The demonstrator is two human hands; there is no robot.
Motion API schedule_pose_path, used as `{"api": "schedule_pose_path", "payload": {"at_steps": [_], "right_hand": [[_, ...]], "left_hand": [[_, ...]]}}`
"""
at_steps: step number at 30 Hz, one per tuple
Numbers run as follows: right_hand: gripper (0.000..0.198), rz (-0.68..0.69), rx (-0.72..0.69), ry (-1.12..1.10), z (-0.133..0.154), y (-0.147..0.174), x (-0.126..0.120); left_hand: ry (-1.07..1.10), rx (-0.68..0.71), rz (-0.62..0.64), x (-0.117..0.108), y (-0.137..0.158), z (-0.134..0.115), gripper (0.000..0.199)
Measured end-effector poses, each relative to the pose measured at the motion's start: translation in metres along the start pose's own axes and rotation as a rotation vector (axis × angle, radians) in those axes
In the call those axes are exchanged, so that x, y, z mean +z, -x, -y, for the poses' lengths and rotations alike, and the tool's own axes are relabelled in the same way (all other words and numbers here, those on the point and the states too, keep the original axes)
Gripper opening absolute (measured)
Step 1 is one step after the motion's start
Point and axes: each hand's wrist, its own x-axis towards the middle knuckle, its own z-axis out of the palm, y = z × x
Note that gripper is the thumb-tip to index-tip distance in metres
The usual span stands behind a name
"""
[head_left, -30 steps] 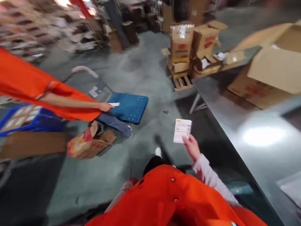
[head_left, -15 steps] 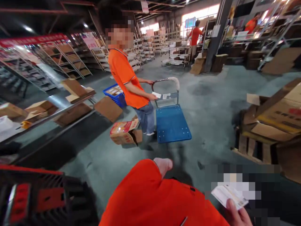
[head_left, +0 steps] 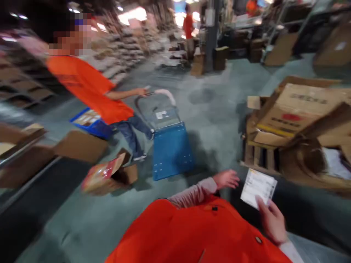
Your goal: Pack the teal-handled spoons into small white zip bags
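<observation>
My right hand [head_left: 272,221] pinches a white printed paper slip [head_left: 259,188] at its lower edge, thumb on top. Whether it is one sheet or several cannot be told. My left hand [head_left: 227,179] reaches across in front of my orange shirt, its fingers stretched out and holding nothing. A small gap lies between those fingertips and the left edge of the slip. Ahead of me, a person in an orange shirt [head_left: 90,91] has a hand at the handle of a blue platform trolley [head_left: 173,151].
An opened carton [head_left: 102,177] lies on the floor left of the trolley, near a blue crate [head_left: 94,124]. To the right, cardboard boxes [head_left: 298,109] stand on a wooden pallet [head_left: 259,157]. A pillar [head_left: 213,36], shelving and another person [head_left: 188,27] are farther back.
My view has turned right. The slip has come up and nearer the middle in my right hand, and my left hand has moved across toward it. The person by the trolley now strides with legs apart.
</observation>
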Motion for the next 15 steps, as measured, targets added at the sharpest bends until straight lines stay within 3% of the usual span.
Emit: {"api": "schedule_pose_path", "payload": {"at_steps": [3,8,11,15], "right_hand": [[0.060,0.112,-0.173,-0.005,0.042,-0.052,0.026],[0.052,0.087,-0.259,-0.081,0.073,-0.155,0.040],[0.046,-0.088,-0.358,-0.013,0.086,-0.181,0.024],[0.045,-0.331,-0.402,0.070,0.096,-0.191,-0.013]], "left_hand": [[0.028,0.062,0.149,0.013,-0.055,-0.034,0.032],[0.002,0.042,0.273,0.025,-0.185,-0.099,0.037],[-0.022,-0.106,0.283,0.067,-0.240,-0.121,0.039],[-0.110,-0.397,0.331,0.154,-0.291,-0.126,0.029]]}}
